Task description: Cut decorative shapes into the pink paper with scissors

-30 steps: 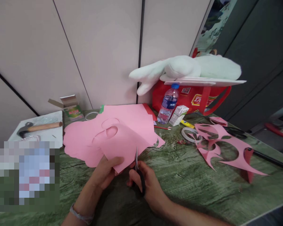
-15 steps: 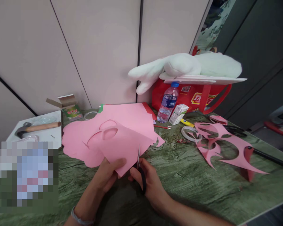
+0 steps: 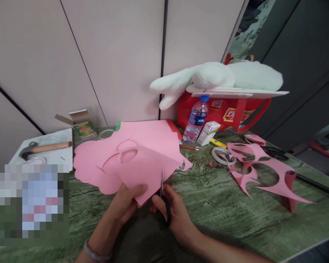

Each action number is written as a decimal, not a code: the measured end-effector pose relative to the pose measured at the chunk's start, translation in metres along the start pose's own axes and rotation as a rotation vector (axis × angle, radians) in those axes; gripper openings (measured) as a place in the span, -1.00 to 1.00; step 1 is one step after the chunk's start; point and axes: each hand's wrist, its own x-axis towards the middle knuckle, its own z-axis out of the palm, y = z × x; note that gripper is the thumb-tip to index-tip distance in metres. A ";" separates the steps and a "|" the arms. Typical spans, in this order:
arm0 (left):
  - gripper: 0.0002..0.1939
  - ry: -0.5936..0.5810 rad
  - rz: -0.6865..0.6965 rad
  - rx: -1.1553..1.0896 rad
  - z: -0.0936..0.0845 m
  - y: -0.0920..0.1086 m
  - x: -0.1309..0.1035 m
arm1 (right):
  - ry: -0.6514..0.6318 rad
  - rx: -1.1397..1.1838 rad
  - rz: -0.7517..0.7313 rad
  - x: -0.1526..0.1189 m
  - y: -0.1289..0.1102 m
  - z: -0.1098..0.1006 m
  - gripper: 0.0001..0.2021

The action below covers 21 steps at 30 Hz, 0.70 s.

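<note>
My left hand (image 3: 127, 202) pinches the near corner of a pink paper sheet (image 3: 150, 171), thumb on top and fingers underneath. That sheet has an oval cut-out and curved slits. Black-handled scissors (image 3: 166, 206) are in my right hand (image 3: 178, 215), fingers wrapped round the handles, with the blades upright at the sheet's right edge. Beneath and behind lies more pink paper (image 3: 90, 164) with a scalloped left outline. Whether the layers are joined I cannot tell.
Pink scraps (image 3: 281, 168), a tape roll (image 3: 223, 156), a water bottle (image 3: 196, 120) and a small carton (image 3: 208, 133) lie to the right. Behind them, a red bag (image 3: 219, 113) bears a white plush object (image 3: 214, 76). A hammer (image 3: 49, 147) rests on a white board at left.
The whole view has shifted very slightly. My hands, the scissors and the pink sheet hold nearly the same positions relative to one another.
</note>
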 end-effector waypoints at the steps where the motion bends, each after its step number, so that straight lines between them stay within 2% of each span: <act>1: -0.73 -0.035 -0.006 -0.001 0.000 0.000 0.000 | 0.003 0.004 0.002 0.000 0.000 0.000 -0.63; 3: -0.74 -0.050 -0.002 -0.013 0.000 0.000 -0.001 | 0.001 0.013 0.011 0.000 0.000 0.000 -0.65; 10: -0.73 0.004 -0.006 -0.003 -0.005 0.001 0.001 | -0.023 -0.002 0.019 -0.001 0.002 -0.001 -0.69; 21: -0.69 0.073 -0.031 -0.010 -0.005 0.004 0.000 | -0.019 -0.004 0.045 -0.001 0.003 -0.001 -0.63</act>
